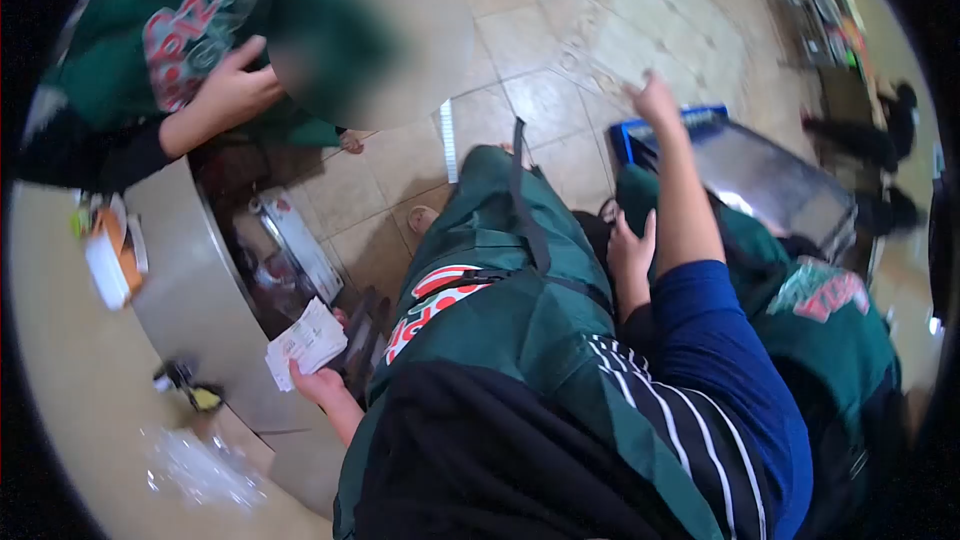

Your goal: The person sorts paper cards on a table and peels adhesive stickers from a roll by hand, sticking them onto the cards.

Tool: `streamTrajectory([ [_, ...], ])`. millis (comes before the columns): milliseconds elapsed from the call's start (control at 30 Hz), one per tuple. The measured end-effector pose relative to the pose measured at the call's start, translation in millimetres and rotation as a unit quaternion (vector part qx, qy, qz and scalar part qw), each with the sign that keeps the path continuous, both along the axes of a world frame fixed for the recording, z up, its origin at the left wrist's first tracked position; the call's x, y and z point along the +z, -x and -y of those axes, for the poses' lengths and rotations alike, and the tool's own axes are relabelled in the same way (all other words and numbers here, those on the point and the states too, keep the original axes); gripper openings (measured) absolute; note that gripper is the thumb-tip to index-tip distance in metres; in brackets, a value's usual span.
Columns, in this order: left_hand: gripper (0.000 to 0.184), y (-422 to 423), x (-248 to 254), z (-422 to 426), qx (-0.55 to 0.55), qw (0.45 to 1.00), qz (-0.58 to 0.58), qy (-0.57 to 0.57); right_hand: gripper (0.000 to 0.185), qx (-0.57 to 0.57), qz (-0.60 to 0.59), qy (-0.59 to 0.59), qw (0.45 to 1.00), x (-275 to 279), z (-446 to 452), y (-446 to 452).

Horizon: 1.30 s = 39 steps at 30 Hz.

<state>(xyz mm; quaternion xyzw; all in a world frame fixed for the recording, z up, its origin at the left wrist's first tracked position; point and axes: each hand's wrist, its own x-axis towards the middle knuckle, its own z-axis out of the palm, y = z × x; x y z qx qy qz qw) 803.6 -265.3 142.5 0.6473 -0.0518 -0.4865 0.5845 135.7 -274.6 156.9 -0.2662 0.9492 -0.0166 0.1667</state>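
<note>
At the left, beside the counter, my left hand (pixel 320 385) grips a fanned stack of white printed paper slips (pixel 308 342). The thumb lies across the slips' lower edge. On the other side, my right arm in a blue sleeve reaches forward over the floor. My right hand (pixel 655 102) is raised near a blue-edged dark case (pixel 775 170), with a finger stretched out and nothing visible in it. Its remaining fingers are small and blurred. A green apron (pixel 500 310) with a red and white logo covers my front.
A co-worker (pixel 100 130) in a green apron stands at the upper left; another (pixel 830 340) is close on the right, with a hand (pixel 630 252) near my apron. The counter (pixel 190 285) bears an orange and white item (pixel 118 260) and clear plastic (pixel 205 465).
</note>
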Motion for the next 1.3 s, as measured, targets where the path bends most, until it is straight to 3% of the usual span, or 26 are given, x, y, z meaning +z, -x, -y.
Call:
streamTrajectory([
  [67,0.043,-7.9,7.4,16.0,-0.037,0.997,0.056,-0.033,0.064,-0.072,0.071,-0.152,0.983,-57.2,-82.3,-16.8],
  [100,0.043,-9.7,8.5,23.4,-0.054,0.997,0.05,-0.032,0.067,-0.08,0.057,-0.21,0.973,-54.6,-111.5,-50.2],
  [133,0.042,-2.1,14.9,30.2,-0.079,0.995,0.057,-0.022,0.07,-0.081,0.127,-0.332,0.931,-50.8,-124.2,-67.6],
  [167,0.042,-6.0,17.4,40.3,-0.102,0.993,0.056,-0.016,0.065,0.02,0.077,-0.449,0.89,-65.0,-147.5,-80.9],
  [233,0.042,-5.3,21.6,58.4,-0.133,0.99,0.053,-0.009,0.056,0.011,0.096,-0.464,0.88,-53.8,-164.9,-96.2],
  [300,0.043,21.6,29.6,78.3,-0.168,0.984,0.065,0.02,0.057,-0.042,0.086,-0.445,0.89,-84.5,-191.0,-93.4],
  [367,0.043,51.3,41.6,95.9,-0.196,0.978,0.074,0.016,0.059,-0.065,0.174,-0.487,0.854,-76.0,-197.5,-97.2],
  [433,0.043,75.5,43.7,110.9,-0.215,0.974,0.077,0.01,0.061,-0.144,0.137,-0.465,0.863,-74.9,-216.9,-112.7],
  [500,0.041,92.4,47.9,127.3,-0.251,0.968,0.002,0.004,0.059,-0.097,0.055,-0.472,0.875,-87.5,-240.7,-115.8],
  [533,0.039,105.9,52.6,132.3,-0.242,0.969,-0.041,-0.01,0.056,-0.255,-0.065,-0.297,0.918,-120.7,-265.5,-111.8],
  [600,0.036,121.6,49.6,141.5,-0.217,0.972,-0.082,0.016,0.055,-0.256,0.041,-0.275,0.926,-83.5,-226.1,-108.0],
  [667,0.035,132.9,28.4,148.3,-0.157,0.985,-0.037,0.065,0.049,-0.065,0.108,-0.307,0.943,-116.7,-210.1,-88.3],
  [700,0.037,141.8,21.2,149.0,-0.142,0.982,-0.067,0.102,0.047,0.031,0.131,-0.308,0.942,-134.9,-204.0,-78.1],
  [733,0.038,155.2,24.9,149.9,-0.127,0.982,-0.075,0.115,0.046,0.011,0.242,-0.258,0.935,-138.7,-165.5,-58.4],
  [767,0.039,165.8,27.0,153.7,-0.117,0.982,-0.083,0.121,0.052,0.09,0.227,-0.203,0.948,-137.5,-133.6,-54.8],
  [800,0.039,169.2,24.5,152.6,-0.112,0.984,-0.073,0.114,0.059,0.103,0.265,-0.25,0.926,-171.0,-97.7,-32.9],
  [833,0.04,170.5,20.8,153.6,-0.115,0.986,-0.068,0.099,0.058,0.104,0.247,-0.182,0.946,-163.5,-61.5,-35.3],
  [867,0.04,171.6,21.5,154.7,-0.097,0.986,-0.07,0.119,0.054,0.18,0.212,-0.128,0.952,-153.7,-22.0,-37.2],
  [967,0.04,174.1,48.0,154.4,-0.069,0.979,-0.094,0.168,0.044,0.269,0.199,0.027,0.942,-109.8,81.9,-52.3],
  [1100,0.04,126.6,111.2,210.0,-0.161,0.924,-0.072,0.34,0.034,0.29,0.217,0.054,0.931,-102.3,164.9,-78.7],
  [1167,0.047,95.3,97.0,266.2,-0.227,0.899,-0.148,0.344,0.039,0.274,0.224,0.043,0.934,-104.5,171.8,-94.8],
  [1200,0.047,88.0,101.0,255.0,-0.232,0.9,-0.152,0.335,0.041,0.283,0.214,0.022,0.935,-105.6,164.4,-104.8],
  [1267,0.055,95.3,138.3,244.2,-0.385,0.847,-0.158,0.332,0.047,0.312,0.223,-0.047,0.922,-105.2,146.6,-115.1],
  [1300,0.066,90.9,146.7,229.1,-0.425,0.841,-0.087,0.324,0.043,0.342,0.163,0.07,0.923,-140.9,125.8,-112.5],
])
